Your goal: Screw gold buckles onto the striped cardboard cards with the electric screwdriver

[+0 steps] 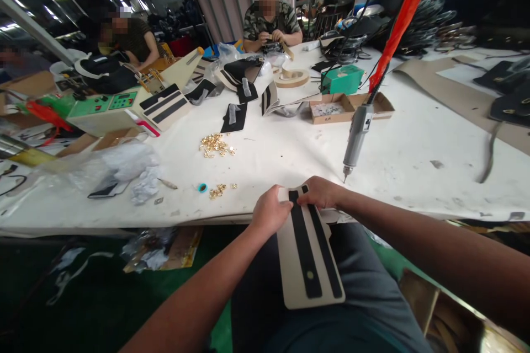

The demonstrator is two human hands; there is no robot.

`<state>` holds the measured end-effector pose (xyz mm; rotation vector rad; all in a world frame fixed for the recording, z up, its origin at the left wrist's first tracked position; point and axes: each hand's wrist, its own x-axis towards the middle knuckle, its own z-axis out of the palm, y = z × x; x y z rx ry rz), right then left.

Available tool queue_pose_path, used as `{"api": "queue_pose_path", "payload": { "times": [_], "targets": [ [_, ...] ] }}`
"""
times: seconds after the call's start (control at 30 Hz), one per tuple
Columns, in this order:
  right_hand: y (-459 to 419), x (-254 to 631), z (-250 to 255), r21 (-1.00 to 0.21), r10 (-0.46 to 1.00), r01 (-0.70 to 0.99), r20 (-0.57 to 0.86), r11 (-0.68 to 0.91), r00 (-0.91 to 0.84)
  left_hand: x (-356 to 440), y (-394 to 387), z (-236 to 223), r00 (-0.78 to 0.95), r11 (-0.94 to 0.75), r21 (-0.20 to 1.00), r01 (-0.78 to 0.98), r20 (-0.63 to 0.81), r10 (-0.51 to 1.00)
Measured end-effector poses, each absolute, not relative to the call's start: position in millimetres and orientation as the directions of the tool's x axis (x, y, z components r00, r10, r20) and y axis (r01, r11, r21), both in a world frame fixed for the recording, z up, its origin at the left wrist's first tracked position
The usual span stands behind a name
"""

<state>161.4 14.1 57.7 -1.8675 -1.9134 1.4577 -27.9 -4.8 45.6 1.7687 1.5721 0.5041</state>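
A flat beige panel with black strips (285,265) lies partly over my lap, its far end at the table edge. My left hand (271,210) grips its far left side, thumb on top. My right hand (321,193) holds the far right corner, thumb pressed on the face near a black strip. The fingers under the panel are hidden. A small round gold-coloured spot shows near the panel's near end. Beyond my hands lie a small pile of gold metal pieces (218,192), a blue-rimmed roll (202,188) and a larger gold pile (214,144).
A grey electric screwdriver (356,135) hangs tip-down at the right. Behind it stand cardboard trays (331,112) and a green box (343,80). A tape roll (292,77), a similar striped panel (164,107) and plastic bags (124,162) lie about. A co-worker (271,25) sits opposite; another person is at left.
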Motion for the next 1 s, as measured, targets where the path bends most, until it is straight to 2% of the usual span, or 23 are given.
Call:
{"api": "queue_pose_path", "payload": {
  "times": [0.23, 0.37, 0.43, 0.77, 1.0],
  "targets": [
    [15.5, 161.1, 53.7, -0.669, 0.812, 0.707, -0.532, -0.231, -0.238, -33.2, -11.2, 42.4, 0.189, -0.108, 0.666, 0.738, -0.051, 0.981],
    [16.5, 161.4, 51.6, -0.679, 0.808, 0.689, -0.540, -0.251, -0.237, -36.5, -15.2, 35.9, 0.289, -0.314, 0.584, 0.748, 0.138, 0.947],
    [16.7, 162.3, 49.4, -0.690, 0.805, 0.676, -0.541, -0.259, -0.245, -36.8, -16.6, 31.8, 0.327, -0.374, 0.559, 0.740, 0.187, 0.926],
    [17.2, 161.6, 48.9, -0.721, 0.809, 0.636, -0.531, -0.275, -0.253, -41.9, -10.6, 15.7, 0.362, -0.398, 0.577, 0.713, 0.184, 0.914],
    [11.5, 163.2, 49.0, -0.746, 0.856, 0.591, -0.487, -0.307, -0.170, -45.7, -7.7, 20.1, 0.381, -0.416, 0.563, 0.714, 0.186, 0.906]
  ]
}}
